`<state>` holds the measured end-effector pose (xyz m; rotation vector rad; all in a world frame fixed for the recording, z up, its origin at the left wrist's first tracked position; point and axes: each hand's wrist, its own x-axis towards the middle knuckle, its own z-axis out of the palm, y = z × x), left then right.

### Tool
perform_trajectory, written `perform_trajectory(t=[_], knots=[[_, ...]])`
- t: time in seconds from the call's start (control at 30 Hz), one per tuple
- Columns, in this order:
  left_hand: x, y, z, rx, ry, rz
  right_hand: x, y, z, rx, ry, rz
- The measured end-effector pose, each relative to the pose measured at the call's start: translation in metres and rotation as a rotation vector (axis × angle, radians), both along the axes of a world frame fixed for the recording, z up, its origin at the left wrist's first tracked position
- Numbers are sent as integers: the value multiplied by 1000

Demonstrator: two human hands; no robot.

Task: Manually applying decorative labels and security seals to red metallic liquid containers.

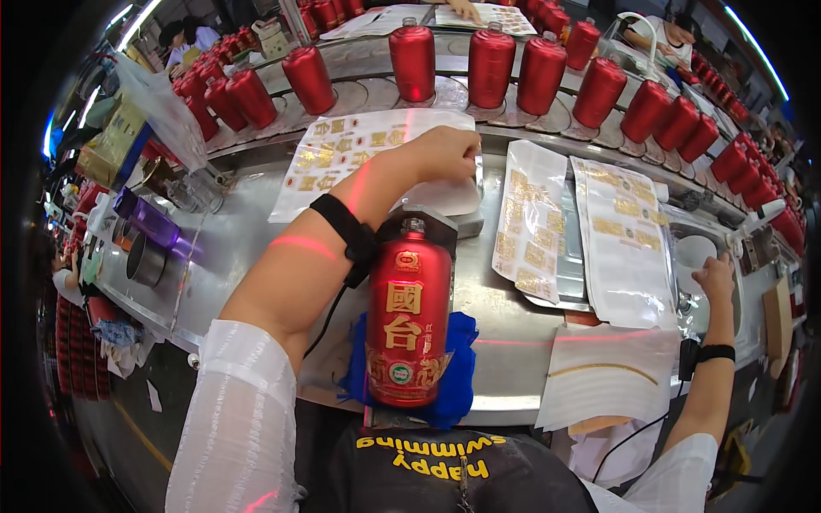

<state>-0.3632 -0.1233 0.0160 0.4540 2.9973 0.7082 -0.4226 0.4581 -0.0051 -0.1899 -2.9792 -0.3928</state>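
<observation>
A red bottle [410, 316] with gold lettering and a bare threaded neck lies on a blue cloth [463, 359] in front of me. Beyond it, my left hand [446, 156] is closed with curled fingers above the right part of a white sheet of gold decals [342, 154]. Whatever its fingertips hold, if anything, is hidden. Far to the right, my right hand [715, 278] has its fingers drawn together beside a white bowl [695, 250] in a metal basin [684, 295]. I cannot make out anything in that hand. Both wrists wear black straps.
Red bottles [413, 64] stand along a curved conveyor [368, 94] behind the bench. More decal sheets [629, 231] lie right of centre. A purple bottle [150, 221] and a metal cup [147, 261] sit at the left. Co-workers are beyond the conveyor. A cable runs from the left wrist strap.
</observation>
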Motion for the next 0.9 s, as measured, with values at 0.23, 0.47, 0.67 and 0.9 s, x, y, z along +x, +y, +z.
perform_trajectory(t=[0.23, 0.47, 0.67, 0.9], knots=[[-3, -6, 2, 335, 62, 119, -6, 17, 2, -89, 67, 91], [23, -30, 3, 133, 49, 74, 10, -5, 37, -137, 229, 245], [46, -80, -14, -201, -252, 154, 12, -49, 91, -190, 344, 608], [85, -103, -5, -227, -18, 146, 36, -184, 128, -365, 299, 898]])
